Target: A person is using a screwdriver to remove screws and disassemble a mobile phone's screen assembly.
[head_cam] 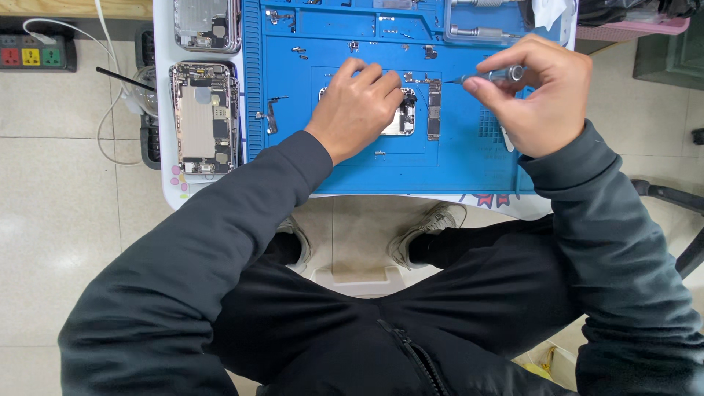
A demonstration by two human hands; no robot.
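- Nearest the camera sit the person's lap in black trousers and dark sleeves, with two pale sneakers (433,224) on the tiled floor under the table edge.
- Next comes the blue repair mat (455,165), which covers most of the small white table.
- The left hand (357,106) lies palm down on the mat, fingers together, pinning a small silver phone part (403,117) — most of that part is hidden beneath the hand.
- The right hand (541,95) is closed in a pinch around a slim precision screwdriver (493,75), held nearly level, its tip pointing left toward the logic board (434,110).
- The logic board is a narrow dark strip with metal shields, lying flat on the mat just right of the pinned part, mid-mat.
- The step in hand looks like fine screw work on the board or the part beside it; the next move seems to call for a steady tip set squarely on a very small screw head while the left hand keeps things from sliding.
- Tiny loose screws and brackets (273,116) dot the mat around the work.
- Farther left, two opened phone housings (205,117) lie face up beside the mat — one is cut off by the top edge.
- At the far left, a power strip (33,53) rests on the floor.
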